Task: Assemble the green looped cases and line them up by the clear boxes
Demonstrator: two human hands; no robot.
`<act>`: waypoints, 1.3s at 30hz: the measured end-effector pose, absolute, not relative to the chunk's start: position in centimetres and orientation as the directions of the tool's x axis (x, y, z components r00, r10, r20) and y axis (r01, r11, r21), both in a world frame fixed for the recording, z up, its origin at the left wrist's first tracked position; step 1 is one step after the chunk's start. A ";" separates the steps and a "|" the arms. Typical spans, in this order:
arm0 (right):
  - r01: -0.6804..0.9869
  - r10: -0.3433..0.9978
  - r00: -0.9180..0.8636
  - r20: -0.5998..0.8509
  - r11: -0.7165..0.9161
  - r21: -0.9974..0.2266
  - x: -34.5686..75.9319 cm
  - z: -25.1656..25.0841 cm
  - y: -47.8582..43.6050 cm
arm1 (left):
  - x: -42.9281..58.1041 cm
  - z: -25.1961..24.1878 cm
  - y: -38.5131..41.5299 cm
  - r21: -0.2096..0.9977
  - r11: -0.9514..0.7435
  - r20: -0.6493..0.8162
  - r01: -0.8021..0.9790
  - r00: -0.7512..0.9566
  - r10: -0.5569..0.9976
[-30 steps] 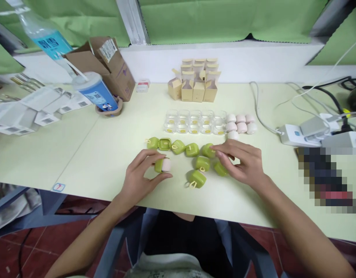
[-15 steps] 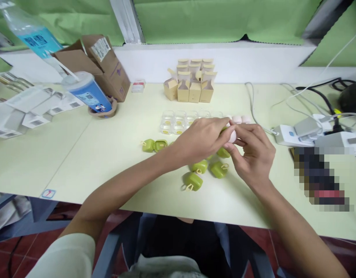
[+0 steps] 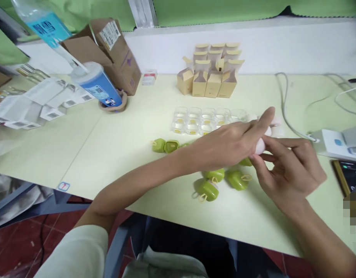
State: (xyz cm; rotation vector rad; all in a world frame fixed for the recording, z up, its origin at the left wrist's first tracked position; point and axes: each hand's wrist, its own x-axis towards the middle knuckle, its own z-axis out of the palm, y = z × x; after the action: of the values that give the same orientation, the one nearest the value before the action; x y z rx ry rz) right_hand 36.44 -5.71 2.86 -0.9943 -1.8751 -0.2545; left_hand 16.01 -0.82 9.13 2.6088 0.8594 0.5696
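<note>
My left hand (image 3: 232,141) reaches across to the right, index finger stretched out and the other fingers curled over a small pink-white round piece (image 3: 260,146). My right hand (image 3: 288,168) meets it from below, thumb and fingers pinching the same piece. Several small green cases with yellow loops lie on the table: two at the left (image 3: 159,144) (image 3: 171,146) and others under my hands (image 3: 214,174) (image 3: 238,179) (image 3: 208,190). More pink pieces behind my left fingers are mostly hidden.
A row of clear plastic cases (image 3: 206,119) stands behind the hands, with small kraft boxes (image 3: 212,75) beyond. At the left are a blue cup (image 3: 98,85), a cardboard box (image 3: 108,54) and white cartons (image 3: 35,106). Cable (image 3: 285,104) and a white device (image 3: 337,141) at the right.
My left hand carried its piece from the left over to the right hand. Both hands now sit further right over the pink piece. The view has shifted down and left.
</note>
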 end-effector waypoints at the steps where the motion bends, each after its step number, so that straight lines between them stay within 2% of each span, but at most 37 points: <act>1: 0.726 0.516 -0.193 0.834 0.647 -0.233 36.5 2.9 -5.6 | 16.0 9.2 -0.8 0.431 -0.767 0.281 0.476 0.737 0.615; 8: 0.725 0.563 -0.159 0.811 0.624 -0.291 35.7 3.1 -5.9 | 16.0 8.0 -0.1 0.470 -0.782 0.365 0.409 0.717 0.594; 12: 0.732 0.561 -0.142 0.816 0.615 -0.295 35.5 2.7 -6.2 | 15.9 7.3 0.4 0.457 -0.804 0.368 0.380 0.743 0.560; 15: 0.723 0.575 -0.112 0.810 0.606 -0.330 35.5 2.4 -6.4 | 15.8 7.1 0.5 0.499 -0.792 0.376 0.353 0.735 0.564; 19: 0.554 0.606 0.003 0.796 0.661 -0.506 35.5 2.1 -5.7 | 15.5 6.6 1.3 0.527 -0.818 0.471 0.232 0.721 0.508; 22: 0.427 0.560 0.196 0.805 0.691 -0.584 36.3 2.3 -4.2 | 14.7 6.7 2.0 0.489 -0.828 0.520 0.274 0.671 0.529; 24: 0.433 0.624 0.290 0.725 0.590 -0.681 37.6 2.9 -3.3 | 14.0 7.4 2.2 0.461 -0.816 0.552 0.348 0.607 0.571; 27: 0.516 0.866 0.285 0.410 0.222 -0.827 40.0 3.9 -2.5 | 13.0 8.5 2.2 0.441 -0.788 0.590 0.430 0.523 0.615; 29: 0.564 0.949 0.266 0.170 -0.010 -0.826 41.6 4.6 -2.4 | 12.7 8.9 2.2 0.440 -0.771 0.590 0.459 0.500 0.634; 31: 0.592 0.967 0.253 0.010 -0.147 -0.793 42.8 5.1 -2.4 | 12.7 8.9 2.2 0.443 -0.761 0.585 0.474 0.490 0.646; 34: 0.632 0.966 0.230 -0.122 -0.244 -0.736 44.2 5.3 -2.3 | 12.9 8.6 2.2 0.445 -0.755 0.576 0.481 0.492 0.653; 39: 0.714 0.973 0.191 -0.128 -0.227 -0.662 44.6 4.8 -2.1 | 13.0 8.3 2.5 0.446 -0.749 0.569 0.490 0.491 0.660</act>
State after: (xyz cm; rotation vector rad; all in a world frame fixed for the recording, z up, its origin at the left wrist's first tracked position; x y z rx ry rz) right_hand 44.57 -2.06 4.84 -2.0125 -1.5746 0.7480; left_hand 12.97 2.46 8.26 2.5119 0.9847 1.1047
